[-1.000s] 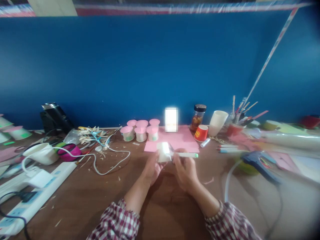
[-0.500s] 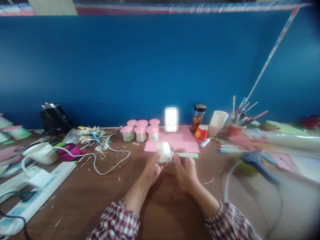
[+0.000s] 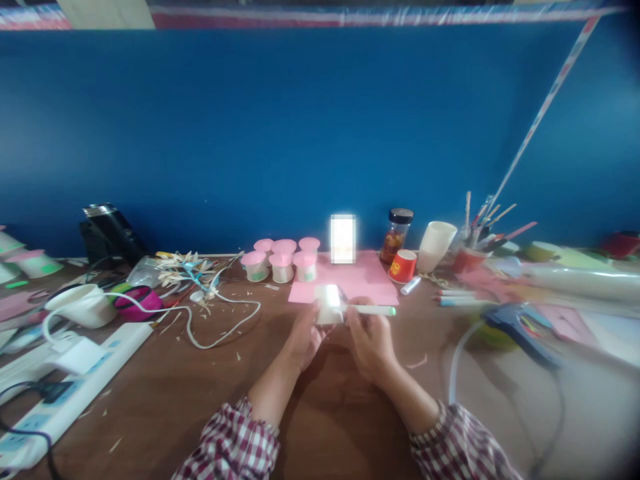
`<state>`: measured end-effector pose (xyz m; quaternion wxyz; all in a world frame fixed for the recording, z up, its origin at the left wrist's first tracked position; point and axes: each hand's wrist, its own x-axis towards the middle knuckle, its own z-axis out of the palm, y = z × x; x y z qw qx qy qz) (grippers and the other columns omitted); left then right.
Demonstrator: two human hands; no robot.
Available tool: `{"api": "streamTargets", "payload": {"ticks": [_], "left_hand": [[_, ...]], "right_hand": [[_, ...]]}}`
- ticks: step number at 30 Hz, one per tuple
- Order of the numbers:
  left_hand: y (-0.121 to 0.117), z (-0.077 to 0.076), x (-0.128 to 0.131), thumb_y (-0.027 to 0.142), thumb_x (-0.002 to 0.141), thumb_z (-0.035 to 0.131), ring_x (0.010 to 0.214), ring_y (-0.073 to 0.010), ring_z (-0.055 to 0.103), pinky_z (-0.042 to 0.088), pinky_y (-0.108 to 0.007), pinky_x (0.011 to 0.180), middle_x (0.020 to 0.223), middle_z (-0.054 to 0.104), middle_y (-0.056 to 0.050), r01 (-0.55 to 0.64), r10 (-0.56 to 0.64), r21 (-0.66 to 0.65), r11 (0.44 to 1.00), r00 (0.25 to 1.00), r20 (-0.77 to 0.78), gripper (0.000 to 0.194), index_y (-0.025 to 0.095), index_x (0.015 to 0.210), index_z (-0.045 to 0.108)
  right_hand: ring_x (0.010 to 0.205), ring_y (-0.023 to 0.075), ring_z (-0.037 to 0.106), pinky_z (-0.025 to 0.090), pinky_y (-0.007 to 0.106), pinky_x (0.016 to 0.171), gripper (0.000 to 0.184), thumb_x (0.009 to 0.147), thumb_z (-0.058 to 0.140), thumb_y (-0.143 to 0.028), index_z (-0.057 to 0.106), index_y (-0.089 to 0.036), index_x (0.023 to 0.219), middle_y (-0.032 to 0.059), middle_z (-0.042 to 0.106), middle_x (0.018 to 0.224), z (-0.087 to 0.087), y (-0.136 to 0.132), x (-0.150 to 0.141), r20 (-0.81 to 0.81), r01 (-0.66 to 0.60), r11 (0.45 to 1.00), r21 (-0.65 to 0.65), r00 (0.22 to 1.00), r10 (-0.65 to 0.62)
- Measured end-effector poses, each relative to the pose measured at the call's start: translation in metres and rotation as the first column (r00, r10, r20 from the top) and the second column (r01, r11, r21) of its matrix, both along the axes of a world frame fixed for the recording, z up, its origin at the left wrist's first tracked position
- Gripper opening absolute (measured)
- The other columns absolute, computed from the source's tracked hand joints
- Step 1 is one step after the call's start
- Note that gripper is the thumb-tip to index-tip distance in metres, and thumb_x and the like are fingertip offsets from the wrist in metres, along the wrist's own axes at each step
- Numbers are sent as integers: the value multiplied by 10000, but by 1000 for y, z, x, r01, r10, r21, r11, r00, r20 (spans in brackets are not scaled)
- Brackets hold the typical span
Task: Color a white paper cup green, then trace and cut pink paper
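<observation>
My left hand [image 3: 303, 337] is closed around a small white paper cup [image 3: 327, 303], held above the brown table [image 3: 200, 400]. My right hand [image 3: 370, 340] grips a white marker with a green end [image 3: 375, 310], its tip against the cup's side. Both hands sit just in front of a pink paper sheet [image 3: 365, 277]. Behind it stand several small cups with pink lids [image 3: 283, 260].
A glass jar [image 3: 397, 235], a red paper cup [image 3: 403, 265], a white cup [image 3: 436, 245] and a holder of brushes [image 3: 473, 250] line the back right. A blue glue gun [image 3: 520, 327] lies right. Power strip [image 3: 75, 383], white cable [image 3: 215, 333] and a white mug [image 3: 83, 305] are left.
</observation>
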<state>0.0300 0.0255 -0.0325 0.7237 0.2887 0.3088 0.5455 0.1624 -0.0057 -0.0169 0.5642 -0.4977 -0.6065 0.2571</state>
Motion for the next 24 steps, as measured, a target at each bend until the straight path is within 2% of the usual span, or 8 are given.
{"api": "streamTargets", "payload": {"ticks": [9, 24], "left_hand": [[0, 0, 0, 360, 818, 596, 891, -189, 612, 459, -304, 779, 1039, 668, -89, -5, 5, -6, 1000, 1000, 3, 331, 141, 1065, 624], [1, -4, 0, 425, 809, 601, 951, -209, 596, 451, -304, 767, 1039, 669, -94, 13, -12, 45, 999, 1000, -17, 397, 150, 1095, 627]], "right_hand": [[554, 115, 539, 433, 215, 542, 194, 894, 491, -333, 576, -162, 859, -20, 565, 623, 1, 0, 1, 13, 6, 1000, 19, 1000, -6], [552, 116, 555, 436, 212, 544, 188, 892, 487, -329, 577, -165, 882, -22, 581, 629, 2, 0, 1, 39, -2, 1000, -9, 999, 2]]}}
